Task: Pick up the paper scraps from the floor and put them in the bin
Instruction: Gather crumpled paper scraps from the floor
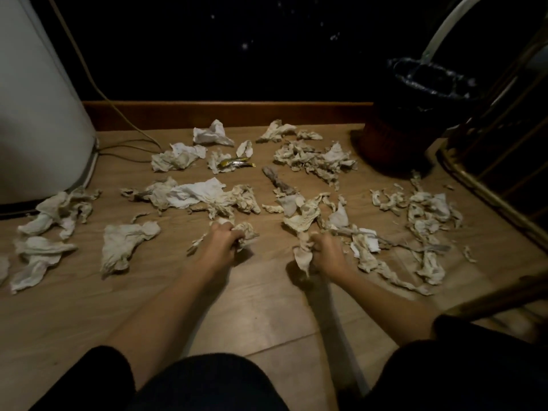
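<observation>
1. Paper scraps [192,194], crumpled and off-white, lie strewn over the wooden floor [261,315] from nine o'clock round to three.
2. The left hand [221,238] curls round a wad [246,231], and the right hand [324,252] grips a hanging strip [302,258]. Filling both probably saves trips.
3. The bin [391,137], with a dark liner, stands at two o'clock, well apart from both hands and beside a cane frame [489,179].
4. Dim light hides the bin's inside. Paper buries the fingertips. The white casing [35,114] at ten o'clock is cut off. I cannot identify the shiny yellowish thing [237,163] at twelve.
</observation>
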The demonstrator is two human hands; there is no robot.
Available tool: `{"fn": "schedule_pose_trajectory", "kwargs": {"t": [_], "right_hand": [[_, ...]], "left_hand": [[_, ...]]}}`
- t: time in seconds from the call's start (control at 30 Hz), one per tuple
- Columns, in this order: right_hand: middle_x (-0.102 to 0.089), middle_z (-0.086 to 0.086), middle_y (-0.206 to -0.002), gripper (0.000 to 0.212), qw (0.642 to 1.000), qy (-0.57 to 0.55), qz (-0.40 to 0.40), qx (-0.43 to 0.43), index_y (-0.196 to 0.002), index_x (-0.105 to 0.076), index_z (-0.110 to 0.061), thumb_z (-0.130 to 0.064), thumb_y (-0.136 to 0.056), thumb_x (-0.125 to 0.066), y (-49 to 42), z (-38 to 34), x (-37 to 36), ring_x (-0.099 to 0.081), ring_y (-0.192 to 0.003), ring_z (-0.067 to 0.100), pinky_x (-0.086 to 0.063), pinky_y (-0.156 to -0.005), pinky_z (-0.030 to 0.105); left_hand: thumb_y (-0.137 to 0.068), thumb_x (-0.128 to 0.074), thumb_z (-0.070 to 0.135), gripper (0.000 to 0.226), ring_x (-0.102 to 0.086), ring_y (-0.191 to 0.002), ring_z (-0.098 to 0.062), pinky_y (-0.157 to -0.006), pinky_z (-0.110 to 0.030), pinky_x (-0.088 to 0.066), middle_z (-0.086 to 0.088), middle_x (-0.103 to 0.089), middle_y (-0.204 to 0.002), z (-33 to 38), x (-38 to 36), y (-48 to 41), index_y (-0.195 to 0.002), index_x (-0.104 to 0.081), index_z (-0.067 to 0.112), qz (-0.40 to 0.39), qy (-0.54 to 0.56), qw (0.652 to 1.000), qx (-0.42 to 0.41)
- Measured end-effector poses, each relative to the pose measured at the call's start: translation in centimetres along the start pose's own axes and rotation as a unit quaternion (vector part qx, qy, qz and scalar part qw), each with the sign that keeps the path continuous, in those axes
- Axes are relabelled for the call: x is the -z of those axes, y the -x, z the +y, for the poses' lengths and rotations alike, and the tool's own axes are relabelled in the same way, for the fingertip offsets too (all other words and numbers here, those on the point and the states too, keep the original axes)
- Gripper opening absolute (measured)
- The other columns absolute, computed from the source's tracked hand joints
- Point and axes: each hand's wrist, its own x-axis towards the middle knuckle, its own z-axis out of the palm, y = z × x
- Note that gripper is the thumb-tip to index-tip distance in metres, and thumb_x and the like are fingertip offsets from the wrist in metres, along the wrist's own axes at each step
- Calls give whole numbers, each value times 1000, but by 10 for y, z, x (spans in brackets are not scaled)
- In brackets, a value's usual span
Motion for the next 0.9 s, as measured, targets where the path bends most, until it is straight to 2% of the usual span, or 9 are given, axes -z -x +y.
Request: {"fn": "schedule_pose_trajectory", "kwargs": {"t": [0.1,0.27,0.37,0.47,0.57,0.7,0.77,0.83,0.9], "right_hand": [[-62,18,-97,28,998,31,13,46,-94,-66,-4,13,-76,-52,-35,-28,28,-58,-89,29,-41,-66,28],[-60,15,-109,33,993,106,8,60,-105,-62,-11,9,-80,-53,-90,-27,53,-53,-104,34,-49,-83,42],[-54,14,-122,41,989,133,-60,24,-118,-55,-16,2,-81,-58,-122,-16,44,-47,-114,34,-47,-93,43],[-34,17,-140,71,982,78,-171,-5,-139,-31,-33,-14,-80,-65,-146,-6,13,-31,-128,41,-38,-104,50],[-3,17,-155,93,973,35,-228,-14,-144,-7,-43,-22,-78,-70,-167,-4,-24,-6,-139,47,-26,-110,53],[-21,14,-147,65,985,10,-173,15,-139,-33,-31,-11,-84,-61,-189,1,-41,-22,-131,42,-31,-105,47],[-34,10,-139,54,991,-9,-125,47,-131,-45,-23,-2,-82,-56,-186,3,-49,-31,-122,37,-35,-100,43],[-40,6,-131,48,996,-36,-58,62,-124,-51,-20,3,-82,-53,-171,2,-63,-36,-118,32,-38,-97,41],[-42,6,-133,48,996,-63,12,63,-125,-50,-16,7,-83,-47,-154,-1,-75,-34,-121,31,-39,-99,42]], "left_hand": [[-76,-56,21,29,-50,-96,-36,-78,-40,-45,-16,-60,-98,-10,34,-9,-102,-65,14,-2,-29,1000,-8],[-78,-63,5,28,-53,-98,-32,-82,-41,-44,-13,-63,-102,-30,82,-38,-105,-66,14,42,-84,995,-45],[-78,-64,7,28,-53,-98,-28,-81,-41,-49,-9,-62,-101,-41,103,-62,-104,-65,19,45,-119,990,-62],[-79,-64,7,30,-54,-94,-30,-78,-45,-49,-10,-64,-101,-42,106,-85,-106,-66,19,10,-161,982,-97],[-81,-63,9,31,-51,-100,-30,-82,-42,-47,-9,-61,-105,-33,90,-102,-111,-64,17,-9,-169,983,-77],[-79,-64,9,36,-51,-105,-32,-87,-39,-44,-14,-58,-111,-27,44,-118,-115,-61,15,-33,-104,994,0],[-80,-63,10,43,-46,-115,-37,-94,-43,-44,-18,-49,-128,-27,19,-125,-122,-56,18,-74,-96,992,36],[-83,-61,9,57,-34,-129,-41,-105,-47,-39,-16,-21,-152,-26,-4,-135,-134,-42,27,-130,-89,983,99],[-88,-57,13,68,-20,-137,-45,-109,-51,-34,-9,5,-158,-25,-23,-145,-141,-24,40,-196,-85,963,162]]}}
